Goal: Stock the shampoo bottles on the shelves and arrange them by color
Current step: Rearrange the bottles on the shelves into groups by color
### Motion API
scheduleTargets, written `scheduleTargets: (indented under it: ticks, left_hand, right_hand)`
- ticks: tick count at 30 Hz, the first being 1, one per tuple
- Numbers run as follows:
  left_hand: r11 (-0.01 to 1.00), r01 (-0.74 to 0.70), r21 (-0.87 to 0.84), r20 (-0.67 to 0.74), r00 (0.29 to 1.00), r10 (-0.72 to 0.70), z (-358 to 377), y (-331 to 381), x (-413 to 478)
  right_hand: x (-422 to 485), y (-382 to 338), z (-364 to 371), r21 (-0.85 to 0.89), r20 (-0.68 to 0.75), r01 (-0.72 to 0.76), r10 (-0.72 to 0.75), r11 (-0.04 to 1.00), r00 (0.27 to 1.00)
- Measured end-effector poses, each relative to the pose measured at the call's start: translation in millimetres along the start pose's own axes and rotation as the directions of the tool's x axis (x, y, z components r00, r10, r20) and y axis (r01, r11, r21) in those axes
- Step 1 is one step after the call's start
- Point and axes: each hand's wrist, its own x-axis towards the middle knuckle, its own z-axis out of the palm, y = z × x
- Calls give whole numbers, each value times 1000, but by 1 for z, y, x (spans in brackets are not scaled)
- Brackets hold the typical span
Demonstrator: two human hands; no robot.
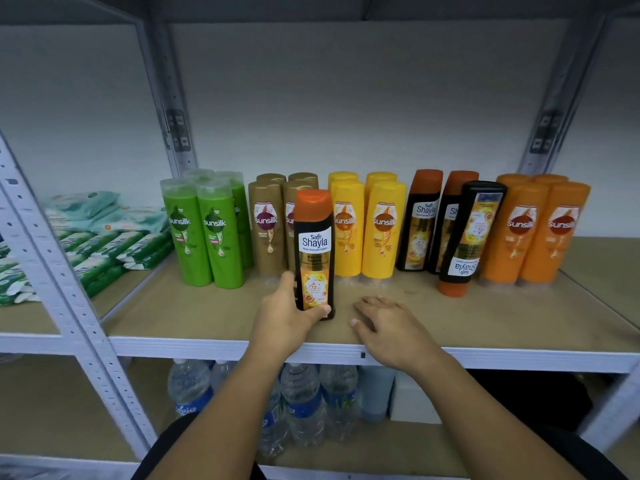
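Note:
My left hand (289, 315) grips the base of a black Safi Shayla bottle with an orange cap (313, 247), upright on the wooden shelf (398, 306) in front of the gold and yellow bottles. My right hand (388, 323) rests flat on the shelf, fingers spread, holding nothing. Behind stand groups by colour: green Sunsilk bottles (207, 233), gold ones (268, 223), yellow ones (367, 223), two upright black Shayla bottles (420, 220), and orange Sunsilk bottles (540, 230). Another black Shayla bottle (467, 237) stands upside down, leaning against the upright pair.
Packs of wet wipes (97, 233) lie on the neighbouring shelf at the left. Water bottles (301, 400) stand on the lower shelf. White perforated shelf posts (59, 271) rise at the left; a grey post (550, 129) stands at the back right.

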Motion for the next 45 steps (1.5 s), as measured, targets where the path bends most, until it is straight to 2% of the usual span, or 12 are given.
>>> scheduleTargets:
  ticks: [8, 12, 15, 25, 30, 34, 39, 42, 45]
  left_hand:
    - [997, -67, -41, 111, 991, 72, 49, 43, -4]
    - [994, -100, -35, 125, 987, 104, 78, 62, -4]
    - [992, -129, -12, 101, 986, 129, 99, 74, -2]
    - [984, -159, 81, -17, 987, 161, 148, 95, 19]
    - [981, -171, 96, -41, 984, 176, 162, 98, 35]
    - [982, -161, 94, -65, 984, 168, 174, 99, 44]
    - [984, -139, 110, -101, 983, 151, 183, 102, 50]
    - [985, -133, 113, -108, 983, 145, 186, 103, 52]
    - [983, -134, 125, -112, 983, 148, 186, 104, 52]
  right_hand:
    - [-25, 39, -21, 15, -2, -123, 123, 992, 992]
    - [-39, 64, -29, 154, -54, -205, 216, 967, 975]
    - [-50, 80, -31, 236, -96, -200, 228, 951, 969]
    - [-45, 118, -36, 297, -176, -92, 150, 950, 973]
    - [-32, 132, -37, 309, -190, -109, 173, 945, 967]
    - [-26, 143, -38, 364, -258, -160, 264, 918, 929]
    - [-25, 152, -41, 442, -346, -263, 434, 857, 832]
    - [-21, 155, -43, 506, -368, -278, 496, 817, 786]
    - [-15, 158, -42, 543, -369, -251, 496, 801, 786]
